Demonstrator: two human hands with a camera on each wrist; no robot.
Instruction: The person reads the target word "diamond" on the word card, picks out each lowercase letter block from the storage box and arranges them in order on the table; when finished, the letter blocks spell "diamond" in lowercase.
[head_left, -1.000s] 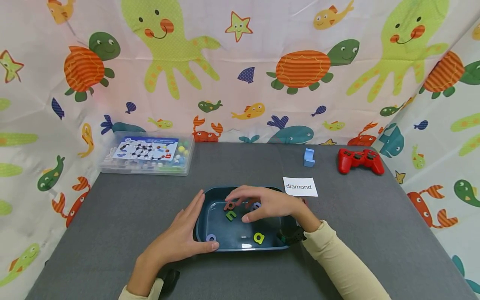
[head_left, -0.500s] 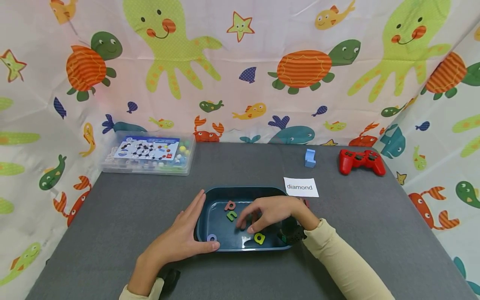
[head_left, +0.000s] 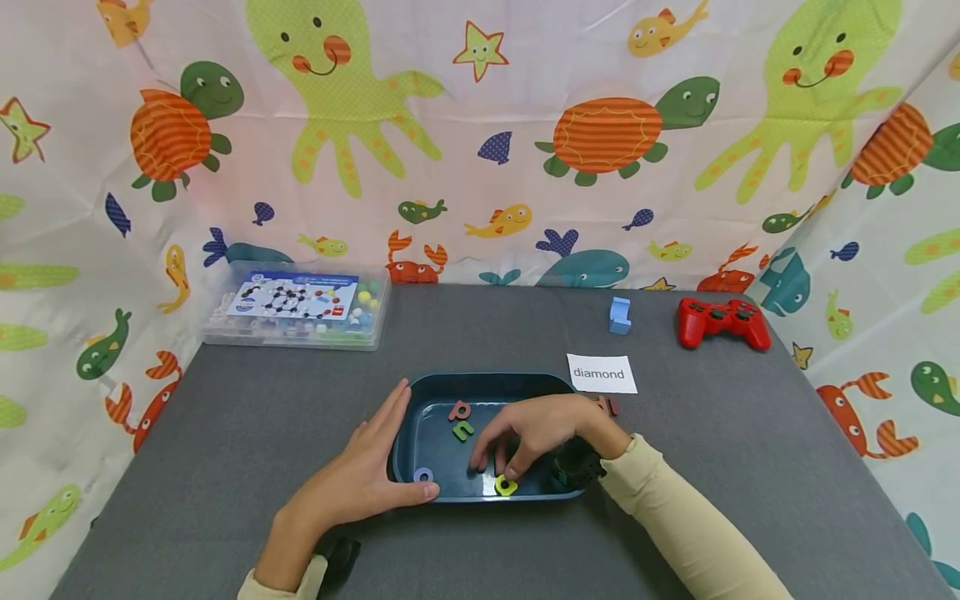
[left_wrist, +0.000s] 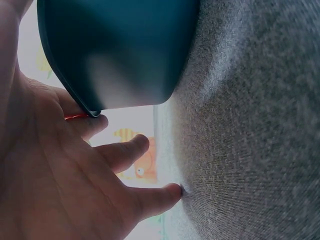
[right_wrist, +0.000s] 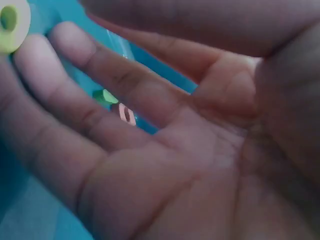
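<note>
A dark blue tray (head_left: 450, 379) sits on the grey table. My left hand (head_left: 356, 479) rests along the tray's left end, fingers extended and thumb lying on the front rim; in the left wrist view the palm (left_wrist: 55, 170) faces the tray wall (left_wrist: 130, 50). Inside the tray my right hand (head_left: 540, 429) reaches down with bent fingers, thumb and a fingertip pinching a yellow letter (head_left: 506, 486). That letter (right_wrist: 12, 25) shows beside the fingertips in the right wrist view. A reddish letter (head_left: 460, 410), a green n-shaped letter (head_left: 462, 431) and a purple letter (head_left: 423, 475) lie elsewhere in the tray.
A card reading "diamond" (head_left: 602, 374) lies behind the tray's right corner, with reddish pieces (head_left: 613, 407) partly hidden by my right wrist. Farther back are a clear plastic box (head_left: 296, 307), a light blue block (head_left: 619, 316) and a red game controller (head_left: 723, 323).
My right hand has moved from the tray's back toward its front and come onto the yellow letter, which has shifted slightly left and nearer. The left hand has stayed still.
</note>
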